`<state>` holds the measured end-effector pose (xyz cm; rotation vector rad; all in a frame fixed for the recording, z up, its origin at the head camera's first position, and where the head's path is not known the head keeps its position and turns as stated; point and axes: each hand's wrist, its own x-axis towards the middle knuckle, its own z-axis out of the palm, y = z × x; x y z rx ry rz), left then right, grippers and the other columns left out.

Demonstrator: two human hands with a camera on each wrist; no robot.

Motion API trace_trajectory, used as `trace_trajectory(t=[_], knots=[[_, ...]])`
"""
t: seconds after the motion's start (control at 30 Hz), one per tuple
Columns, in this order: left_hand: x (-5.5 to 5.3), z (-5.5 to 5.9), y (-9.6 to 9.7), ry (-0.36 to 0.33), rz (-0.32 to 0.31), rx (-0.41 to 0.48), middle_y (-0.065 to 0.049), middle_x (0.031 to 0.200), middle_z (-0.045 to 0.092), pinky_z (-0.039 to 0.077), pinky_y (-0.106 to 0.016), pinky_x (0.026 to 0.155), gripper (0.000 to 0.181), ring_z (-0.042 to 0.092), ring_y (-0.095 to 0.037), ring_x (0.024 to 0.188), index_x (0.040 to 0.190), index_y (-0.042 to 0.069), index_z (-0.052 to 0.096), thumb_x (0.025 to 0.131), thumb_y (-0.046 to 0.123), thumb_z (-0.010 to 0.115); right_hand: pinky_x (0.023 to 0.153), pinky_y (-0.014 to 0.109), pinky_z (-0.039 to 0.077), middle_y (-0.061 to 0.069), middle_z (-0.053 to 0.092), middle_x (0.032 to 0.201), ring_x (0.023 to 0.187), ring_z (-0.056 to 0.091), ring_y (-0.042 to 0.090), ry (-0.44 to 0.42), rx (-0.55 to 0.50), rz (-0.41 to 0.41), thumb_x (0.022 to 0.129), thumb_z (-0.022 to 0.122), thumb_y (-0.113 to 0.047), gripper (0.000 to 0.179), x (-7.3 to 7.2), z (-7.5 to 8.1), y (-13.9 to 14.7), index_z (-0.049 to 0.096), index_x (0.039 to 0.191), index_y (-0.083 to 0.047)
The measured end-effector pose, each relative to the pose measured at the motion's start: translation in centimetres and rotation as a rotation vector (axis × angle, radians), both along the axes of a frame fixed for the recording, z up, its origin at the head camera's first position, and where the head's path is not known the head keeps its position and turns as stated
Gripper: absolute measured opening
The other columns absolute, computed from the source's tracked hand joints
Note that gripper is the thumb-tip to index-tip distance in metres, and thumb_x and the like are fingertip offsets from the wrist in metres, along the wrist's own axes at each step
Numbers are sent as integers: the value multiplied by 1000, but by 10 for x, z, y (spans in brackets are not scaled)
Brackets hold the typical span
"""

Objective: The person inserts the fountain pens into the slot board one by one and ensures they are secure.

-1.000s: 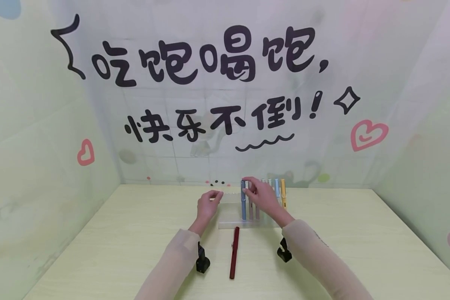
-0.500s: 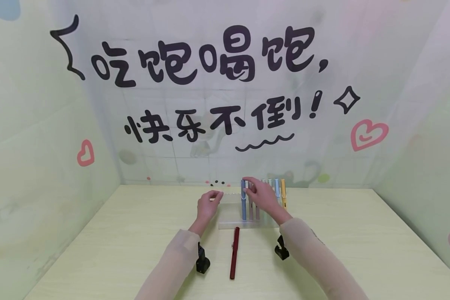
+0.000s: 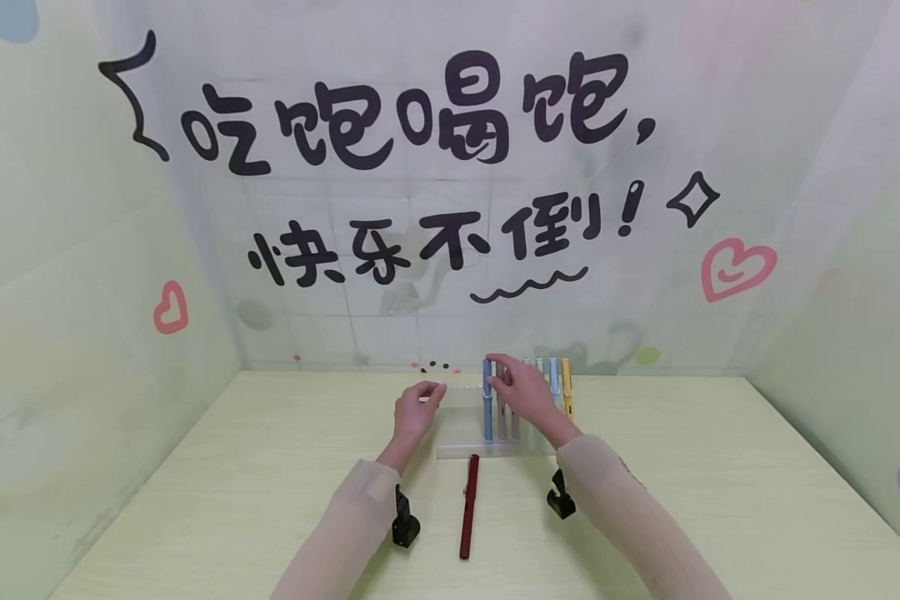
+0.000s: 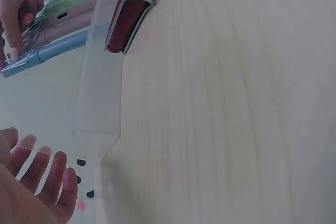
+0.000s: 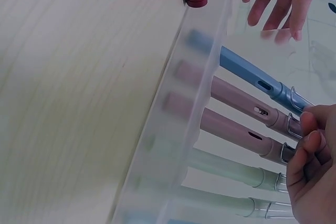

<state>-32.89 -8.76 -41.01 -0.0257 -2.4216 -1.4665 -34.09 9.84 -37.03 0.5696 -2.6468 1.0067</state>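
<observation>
A clear pen rack (image 3: 457, 451) stands on the table with several pens upright in it. My left hand (image 3: 416, 410) pinches the rack's upper left corner between thumb and fingers; the clear panel passes between them in the left wrist view. At the top of the dark blue pen (image 3: 487, 421), the leftmost in the rack, my right hand (image 3: 527, 392) holds the cap with thumb and fingertips. That pen's lower end sits in the rack's bottom rail (image 5: 181, 85). Two mauve pens (image 5: 236, 98) stand beside it, partly behind the right hand.
A dark red pen (image 3: 468, 508) lies on the table in front of the rack. Pale green pens (image 5: 226, 169), a light blue pen (image 3: 553, 375) and a yellow pen (image 3: 567, 387) fill the rack's right part. A printed backdrop (image 3: 330, 333) rises behind the table.
The right forearm and its wrist camera have shifted slightly left. Both hands keep their holds on the rack and the dark blue pen, which stays in place.
</observation>
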Motion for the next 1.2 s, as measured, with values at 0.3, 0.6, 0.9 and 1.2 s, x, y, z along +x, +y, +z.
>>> trace_trajectory(t=[0.3,0.6,0.9,1.2], knots=[[0,0,0,1,-3,-4,-10,92,62,47,-35,71,26,58,-23,81,97,2,64,88,24,55,43,26,34,-2,46,57,49,41,14,3,2,-6,85,60,-15,39,0,-1,-1,52,122,-11],[1,1,0,0,-1,-4,-10,92,62,47,-36,72,26,58,-24,82,97,2,64,88,24,55,44,26,36,-2,48,59,49,42,14,7,4,-15,84,61,-14,39,-1,-1,-1,52,122,-10],[0,0,0,-1,0,-3,-9,91,62,47,-35,72,27,58,-23,82,97,2,64,88,26,55,44,25,36,-3,48,59,49,43,13,25,36,-44,83,63,-15,42,-2,-2,-3,51,122,-11],[-1,-1,0,-4,6,2,-11,93,62,47,-35,72,25,58,-24,83,97,2,64,88,24,55,44,26,39,-3,48,59,50,44,12,51,-41,-23,81,63,-14,43,3,-2,-1,50,122,-8]])
